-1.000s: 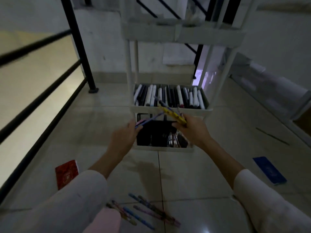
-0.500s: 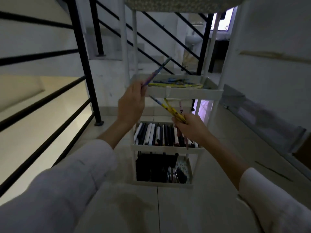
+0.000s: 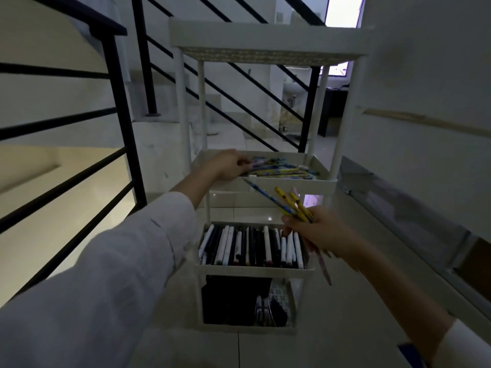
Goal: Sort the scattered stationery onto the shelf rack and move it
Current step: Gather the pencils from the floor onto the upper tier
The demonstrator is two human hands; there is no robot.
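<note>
Your right hand has its fingers wrapped around a bunch of pencils, and it's a pretty fanned-out hold. The tips poke up toward the front rim of the pencil tray, and at least one pinkish pencil hangs well below your fist. Your left hand is at the left end of that tray with its fingers curled over the pile of pencils lying in there. I honestly can't tell if it has one pinched or is just touching the pile.

That tray is the second tier down on the white rack. The pens are lined up on the tier below, right next to your right hand.

What I'd watch for:
- The low-hanging pencil looks the likeliest to slide out if you ease your grip to feed the next one over. It would land in the pens or on the floor.
- The raised tips sit just under the front rim, so lifting straight up could snag them and scatter the bunch.
- It's dim here, and the rack stands close to the black railing, so leaning on the tray could nudge the rack.
</note>
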